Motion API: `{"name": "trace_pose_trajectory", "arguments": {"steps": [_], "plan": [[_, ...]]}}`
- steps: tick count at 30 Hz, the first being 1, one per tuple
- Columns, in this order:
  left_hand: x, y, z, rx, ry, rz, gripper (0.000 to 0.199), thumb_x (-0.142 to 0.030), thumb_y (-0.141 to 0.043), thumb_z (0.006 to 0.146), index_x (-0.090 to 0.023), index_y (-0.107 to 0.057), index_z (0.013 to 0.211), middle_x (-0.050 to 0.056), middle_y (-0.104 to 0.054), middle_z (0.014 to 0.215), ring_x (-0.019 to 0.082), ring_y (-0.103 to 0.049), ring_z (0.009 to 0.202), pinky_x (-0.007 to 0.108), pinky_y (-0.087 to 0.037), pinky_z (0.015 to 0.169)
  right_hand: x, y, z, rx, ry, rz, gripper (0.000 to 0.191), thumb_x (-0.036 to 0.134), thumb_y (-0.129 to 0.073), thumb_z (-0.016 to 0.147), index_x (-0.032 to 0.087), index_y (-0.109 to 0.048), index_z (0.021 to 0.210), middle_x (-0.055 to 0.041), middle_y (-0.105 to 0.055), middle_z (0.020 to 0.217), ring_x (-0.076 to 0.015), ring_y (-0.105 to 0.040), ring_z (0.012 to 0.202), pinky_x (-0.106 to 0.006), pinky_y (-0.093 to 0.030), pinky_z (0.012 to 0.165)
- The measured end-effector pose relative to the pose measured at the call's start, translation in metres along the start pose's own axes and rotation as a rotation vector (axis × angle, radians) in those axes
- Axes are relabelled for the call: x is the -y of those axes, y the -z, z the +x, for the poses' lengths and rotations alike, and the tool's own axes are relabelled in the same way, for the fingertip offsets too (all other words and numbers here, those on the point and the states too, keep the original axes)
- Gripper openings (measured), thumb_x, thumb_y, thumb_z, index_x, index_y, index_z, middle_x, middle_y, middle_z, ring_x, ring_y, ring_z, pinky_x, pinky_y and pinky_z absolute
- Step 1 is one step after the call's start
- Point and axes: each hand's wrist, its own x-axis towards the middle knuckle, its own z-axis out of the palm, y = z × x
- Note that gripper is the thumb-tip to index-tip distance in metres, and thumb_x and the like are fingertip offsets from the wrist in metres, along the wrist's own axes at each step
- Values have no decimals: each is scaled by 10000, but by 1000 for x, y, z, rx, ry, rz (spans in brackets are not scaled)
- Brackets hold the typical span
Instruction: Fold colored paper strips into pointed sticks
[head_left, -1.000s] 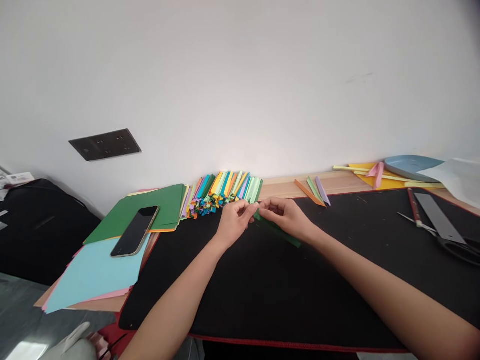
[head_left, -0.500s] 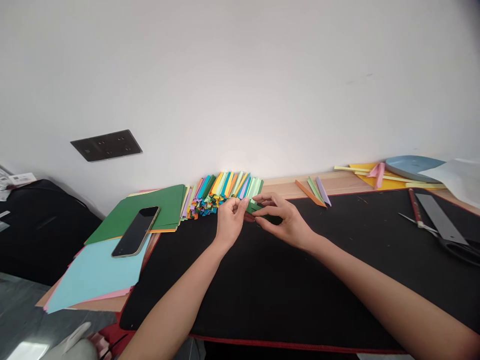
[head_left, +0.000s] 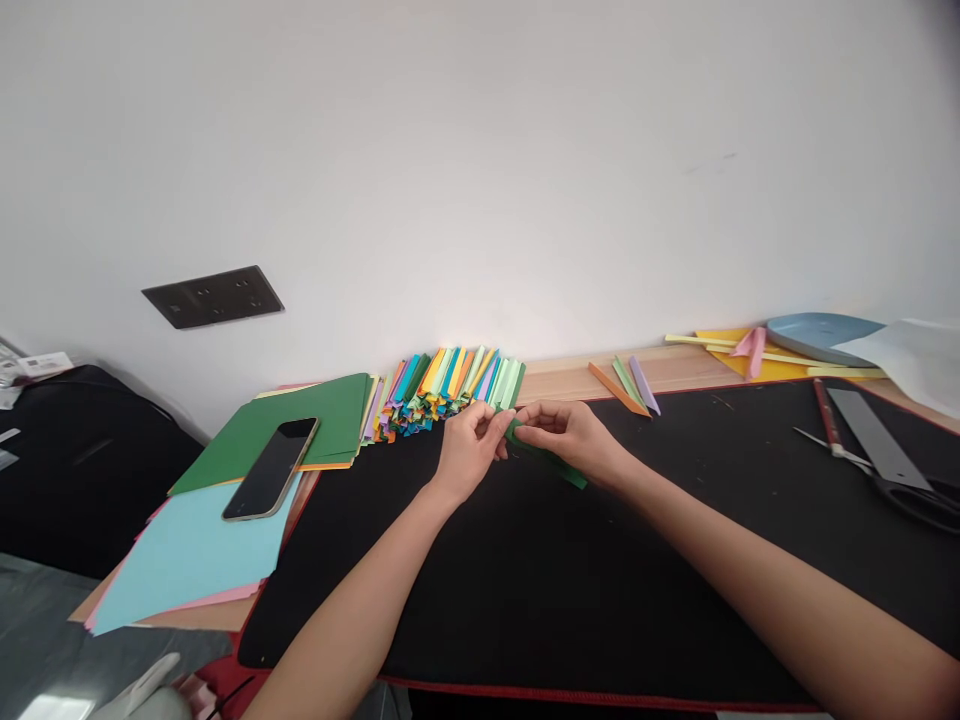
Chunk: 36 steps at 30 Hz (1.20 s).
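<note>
A dark green paper strip (head_left: 568, 471) is pinched between my two hands above the black mat (head_left: 540, 590). My left hand (head_left: 466, 447) closes thumb and fingers on its upper left end. Against it, my right hand (head_left: 568, 436) pinches the same strip, whose free end slants out below toward the lower right. Just behind my hands lies a pile of folded paper strips (head_left: 431, 385) in many colours, with pale green ones at its right end. The part of the green strip between my fingers is mostly hidden.
A phone (head_left: 274, 467) rests on green paper sheets (head_left: 330, 410) and light blue sheets (head_left: 187, 560) at left. Orange (head_left: 616, 388), green and purple strips lie behind the mat. Scissors (head_left: 919, 500), a metal ruler (head_left: 877, 435), a red-handled tool (head_left: 829, 415) and a blue tray (head_left: 817, 335) are at right.
My right fingers, spread a little before, have closed on the green strip. The strip's end now extends below my right hand. My hands have shifted slightly down and right.
</note>
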Motion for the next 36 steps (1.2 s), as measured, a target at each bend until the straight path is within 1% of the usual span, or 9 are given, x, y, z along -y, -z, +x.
{"name": "trace_pose_trajectory", "arguments": {"steps": [4,8,11,16,22,28,31,36], "plan": [[-1,0,-1,11,-18,24,336,-432,-590,779,-198,-439,591,-40,-513,440,100,-487,412,217,-366,461,3,0,-1,48,20,19,333,485,-686,678,169,-635,770,-35,-674,785,-170,-620,769,-294,-483,739],[-4,0,-2,30,-18,0,344,-442,-589,779,-194,-440,593,-43,-504,434,93,-480,401,211,-364,444,5,0,-2,77,16,65,314,469,-679,700,162,-625,738,-25,-671,729,-156,-621,736,-282,-473,727],[-5,-2,-3,57,-20,-55,344,-466,-531,818,-185,-471,629,-40,-508,443,87,-481,391,204,-374,427,7,2,-2,45,2,87,319,458,-714,661,159,-615,711,-12,-654,685,-142,-603,671,-272,-466,669],[-4,-3,-5,72,-87,-80,398,-466,-397,891,-173,-448,627,-25,-520,492,83,-492,414,204,-385,430,12,4,-3,-9,-9,110,317,433,-747,618,155,-611,686,1,-626,669,-125,-567,633,-260,-442,635],[-2,-2,-6,124,-88,-6,338,-421,-442,885,-180,-435,648,-46,-489,478,79,-485,431,199,-382,468,14,2,-3,-21,-43,136,300,400,-761,604,150,-603,658,15,-601,632,-102,-522,590,-239,-397,589],[2,0,-5,154,-76,87,355,-425,-450,877,-189,-382,621,-54,-469,450,79,-465,417,200,-366,468,14,-1,-3,-39,-94,120,322,397,-780,557,142,-595,620,23,-583,591,-95,-497,567,-231,-361,565],[3,-1,-4,156,-60,51,353,-433,-442,879,-185,-399,631,-54,-471,470,75,-467,417,198,-368,461,15,-1,-2,-49,-108,140,324,397,-778,553,143,-590,621,28,-581,586,-92,-492,562,-231,-357,565],[2,-1,-3,181,-65,-8,365,-408,-353,918,-177,-418,642,-49,-465,494,69,-456,412,196,-364,453,16,1,-3,-95,-107,130,328,405,-773,553,145,-585,622,26,-593,608,-90,-493,561,-233,-362,569]]}}
